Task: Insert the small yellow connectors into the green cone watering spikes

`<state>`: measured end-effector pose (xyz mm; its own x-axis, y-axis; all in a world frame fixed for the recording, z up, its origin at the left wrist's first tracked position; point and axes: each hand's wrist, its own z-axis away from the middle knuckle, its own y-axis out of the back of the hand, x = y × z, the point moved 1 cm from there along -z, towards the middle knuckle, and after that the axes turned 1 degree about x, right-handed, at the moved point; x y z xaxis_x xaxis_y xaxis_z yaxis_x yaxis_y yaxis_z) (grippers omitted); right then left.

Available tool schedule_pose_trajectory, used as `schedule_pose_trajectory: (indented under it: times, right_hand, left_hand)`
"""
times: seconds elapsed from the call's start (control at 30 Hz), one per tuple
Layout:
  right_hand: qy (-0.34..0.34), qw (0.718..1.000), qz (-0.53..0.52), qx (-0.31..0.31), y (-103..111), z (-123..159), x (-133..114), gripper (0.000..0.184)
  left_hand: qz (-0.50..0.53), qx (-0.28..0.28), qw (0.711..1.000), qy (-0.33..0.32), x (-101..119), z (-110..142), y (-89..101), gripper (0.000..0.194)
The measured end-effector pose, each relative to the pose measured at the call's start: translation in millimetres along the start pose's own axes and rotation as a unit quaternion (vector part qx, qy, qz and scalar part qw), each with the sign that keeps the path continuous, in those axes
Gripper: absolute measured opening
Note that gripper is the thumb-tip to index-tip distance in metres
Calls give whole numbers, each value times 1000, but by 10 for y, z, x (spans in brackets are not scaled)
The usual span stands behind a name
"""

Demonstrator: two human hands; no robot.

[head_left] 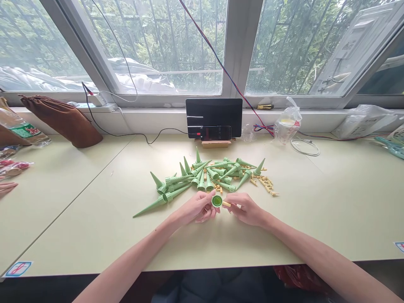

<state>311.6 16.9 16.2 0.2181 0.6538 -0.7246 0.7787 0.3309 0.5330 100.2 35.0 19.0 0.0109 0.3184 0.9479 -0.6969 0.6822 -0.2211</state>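
Daylight ahead, stretch at the edges

My feed is bright, lit by daylight through the windows [164, 42] straight ahead of me. Foliage [287, 46] behind the glass looks pale and hazy, slightly washed out. The light table [331, 198] is evenly lit, with faint, soft-edged shading below the left hand [203, 207] and right hand [245, 209]; under its near edge, my view drops into deep shade. Thin white glare streaks mark the black tablet [217, 113]. Both hands look fairly crisp, but the phone's [216, 133] dim digits are too small for me to read. The wide lens slants the window frames [242, 46] outward and stretches the forearms [303, 241] toward the lower corners.
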Motion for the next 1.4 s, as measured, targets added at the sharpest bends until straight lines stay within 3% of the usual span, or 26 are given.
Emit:
schedule_pose_trajectory:
  times: [0.43,0.83,1.4]
  right_hand:
    - [12,1000,-18,7,-4,11,23,41]
    - [-29,1000,1,-3,-13,21,52,33]
    - [-49,999,17,-1,-12,27,67,38]
  left_hand:
    - [-24,-17,999,-21,-40,18,39,54]
    - [-84,-20,996,-23,35,43,18,45]
    - [-151,-10,987,-45,124,85,-6,44]
